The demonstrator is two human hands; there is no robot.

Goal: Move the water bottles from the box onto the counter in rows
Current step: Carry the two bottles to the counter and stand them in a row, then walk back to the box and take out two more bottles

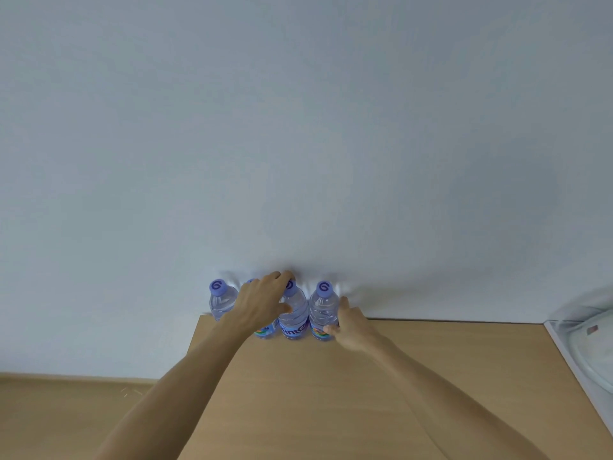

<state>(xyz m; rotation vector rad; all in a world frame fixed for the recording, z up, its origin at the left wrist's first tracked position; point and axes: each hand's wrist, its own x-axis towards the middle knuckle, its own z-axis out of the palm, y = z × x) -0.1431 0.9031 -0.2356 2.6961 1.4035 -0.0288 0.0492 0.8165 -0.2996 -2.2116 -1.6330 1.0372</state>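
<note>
Four water bottles [293,313] stand upright in one row at the counter's [331,393] far edge, against the wall. The left hand [262,302] grips the third bottle; the right hand [351,327] wraps the rightmost. The box is out of view, so what remains cannot be told.

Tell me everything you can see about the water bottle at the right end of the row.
The rightmost bottle is clear ribbed plastic with a purple cap and a blue, multicoloured label near its base. It stands upright on the wooden counter, against the pale wall, last in a row of four and close beside its neighbour. The right hand holds its lower right side, thumb on the label.
</note>
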